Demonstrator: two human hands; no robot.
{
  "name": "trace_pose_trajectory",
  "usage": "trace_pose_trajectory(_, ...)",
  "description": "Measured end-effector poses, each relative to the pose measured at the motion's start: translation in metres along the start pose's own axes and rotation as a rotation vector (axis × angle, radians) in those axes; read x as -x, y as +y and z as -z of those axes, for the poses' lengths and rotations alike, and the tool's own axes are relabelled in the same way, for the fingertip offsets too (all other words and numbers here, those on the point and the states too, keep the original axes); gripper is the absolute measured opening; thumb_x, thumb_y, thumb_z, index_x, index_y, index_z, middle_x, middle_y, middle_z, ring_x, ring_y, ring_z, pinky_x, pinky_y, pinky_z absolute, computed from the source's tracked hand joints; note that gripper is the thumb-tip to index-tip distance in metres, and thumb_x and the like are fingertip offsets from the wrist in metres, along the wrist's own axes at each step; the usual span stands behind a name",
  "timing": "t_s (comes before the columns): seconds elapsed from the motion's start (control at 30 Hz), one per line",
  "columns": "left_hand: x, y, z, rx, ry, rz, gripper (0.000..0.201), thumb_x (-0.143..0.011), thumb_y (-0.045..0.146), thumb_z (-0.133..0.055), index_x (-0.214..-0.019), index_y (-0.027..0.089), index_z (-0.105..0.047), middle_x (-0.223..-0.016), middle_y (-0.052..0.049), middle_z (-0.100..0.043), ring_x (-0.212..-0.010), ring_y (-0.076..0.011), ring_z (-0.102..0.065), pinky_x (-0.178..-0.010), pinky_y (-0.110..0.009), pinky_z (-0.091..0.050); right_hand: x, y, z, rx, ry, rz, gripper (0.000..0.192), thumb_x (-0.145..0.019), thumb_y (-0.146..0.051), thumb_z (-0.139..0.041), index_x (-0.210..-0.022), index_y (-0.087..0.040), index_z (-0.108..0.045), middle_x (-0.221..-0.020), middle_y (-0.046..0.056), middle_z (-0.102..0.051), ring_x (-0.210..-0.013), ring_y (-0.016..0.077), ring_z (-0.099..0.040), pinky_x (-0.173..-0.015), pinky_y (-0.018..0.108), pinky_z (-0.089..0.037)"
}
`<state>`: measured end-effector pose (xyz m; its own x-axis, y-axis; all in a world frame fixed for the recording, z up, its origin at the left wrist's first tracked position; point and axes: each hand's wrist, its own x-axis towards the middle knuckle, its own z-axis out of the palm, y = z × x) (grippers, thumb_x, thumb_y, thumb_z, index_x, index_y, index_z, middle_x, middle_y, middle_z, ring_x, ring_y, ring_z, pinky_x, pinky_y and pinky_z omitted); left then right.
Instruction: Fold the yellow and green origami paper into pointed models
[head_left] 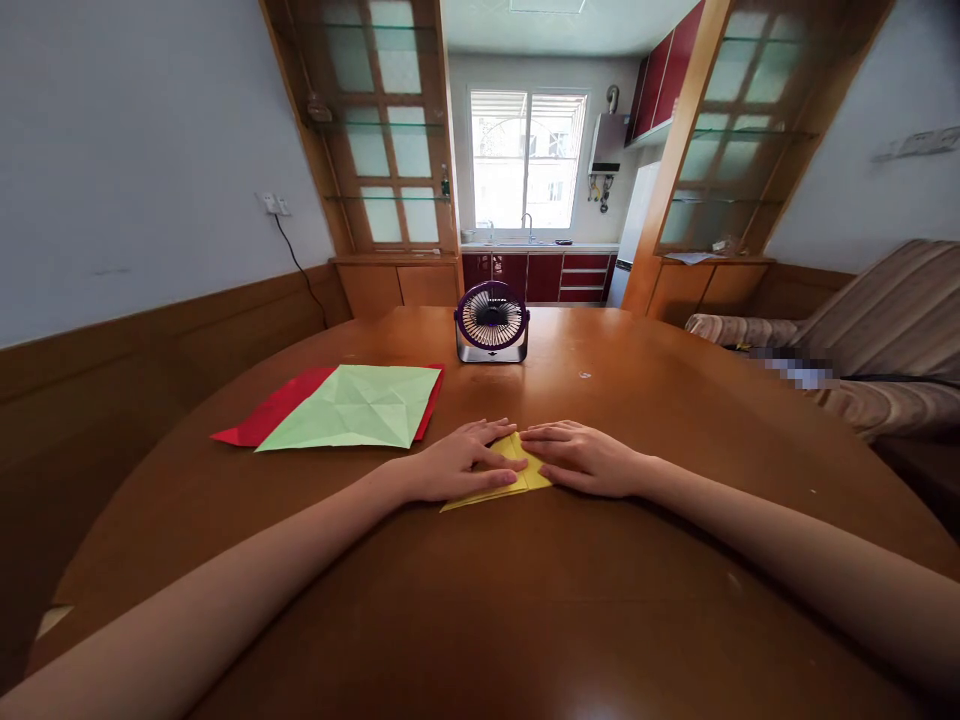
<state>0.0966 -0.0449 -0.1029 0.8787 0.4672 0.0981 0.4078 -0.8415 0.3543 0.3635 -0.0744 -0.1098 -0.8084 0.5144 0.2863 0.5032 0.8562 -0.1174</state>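
Note:
A folded yellow paper point(517, 478) lies flat on the round wooden table point(675, 420), mostly covered by both hands. My left hand point(457, 465) presses down on its left part with fingers stretched flat. My right hand point(581, 458) lies flat on its right part, fingertips pointing left and almost meeting the left fingers. Only the paper's lower edge and a small middle strip show between the hands.
A creased light green sheet point(352, 405) lies on a red sheet point(266, 415) at the left of the table. A small purple desk fan point(491, 322) stands at the far middle. A striped sofa point(885, 330) is to the right, a kitchen behind.

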Motion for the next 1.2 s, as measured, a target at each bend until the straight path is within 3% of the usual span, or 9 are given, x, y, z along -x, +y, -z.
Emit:
trace_pose_trajectory(0.17, -0.003, 0.002, 0.005, 0.007, -0.038, 0.017, 0.044, -0.094, 0.058, -0.042, -0.126, 0.034, -0.062, -0.156, -0.004, -0.029, -0.144, -0.0272, -0.024, -0.118, -0.048, -0.014, -0.006, 0.001, 0.004, 0.035, -0.046, 0.026, 0.048, -0.097, -0.032, -0.044, -0.142, -0.014, -0.044, -0.141, 0.014, -0.051, -0.132, 0.0250, -0.045, -0.110, 0.047, -0.036)
trace_pose_trajectory(0.33, -0.003, 0.004, 0.009, 0.021, -0.077, 0.026, 0.043, -0.094, 0.058, -0.042, -0.125, 0.035, -0.062, -0.157, -0.002, -0.026, -0.146, -0.0259, -0.019, -0.119, -0.047, -0.007, -0.007, -0.001, 0.009, 0.083, -0.026, 0.053, 0.040, -0.097, -0.031, -0.045, -0.133, -0.019, -0.054, -0.128, 0.009, -0.063, -0.122, 0.0236, -0.053, -0.117, 0.055, -0.016)
trace_pose_trajectory(0.43, -0.002, 0.005, 0.009, 0.007, -0.072, 0.014, 0.041, -0.095, 0.057, -0.041, -0.125, 0.037, -0.061, -0.156, -0.002, -0.029, -0.146, -0.0247, -0.020, -0.119, -0.048, -0.006, -0.001, -0.002, 0.011, 0.112, -0.002, 0.061, 0.036, -0.096, -0.029, -0.046, -0.128, -0.020, -0.058, -0.127, 0.008, -0.064, -0.118, 0.0238, -0.055, -0.116, 0.058, -0.011)
trace_pose_trajectory(0.7, -0.001, 0.006, 0.009, -0.016, -0.056, 0.003, 0.040, -0.096, 0.057, -0.039, -0.125, 0.038, -0.061, -0.155, -0.002, -0.031, -0.144, -0.0249, -0.024, -0.118, -0.051, -0.007, 0.017, 0.002, 0.017, 0.163, 0.018, 0.144, 0.036, -0.092, -0.020, -0.042, -0.126, -0.020, -0.055, -0.120, 0.008, -0.066, -0.110, 0.0229, -0.056, -0.115, 0.058, -0.015)
trace_pose_trajectory(1.2, -0.002, 0.007, 0.010, 0.007, -0.074, 0.033, 0.043, -0.095, 0.058, -0.038, -0.125, 0.038, -0.060, -0.156, -0.003, -0.029, -0.145, -0.0232, -0.022, -0.118, -0.052, -0.004, 0.064, 0.002, 0.027, 0.116, 0.095, 0.156, 0.030, -0.086, -0.019, -0.040, -0.113, -0.019, -0.053, -0.084, 0.006, -0.063, -0.080, 0.0216, -0.056, -0.102, 0.054, -0.032)
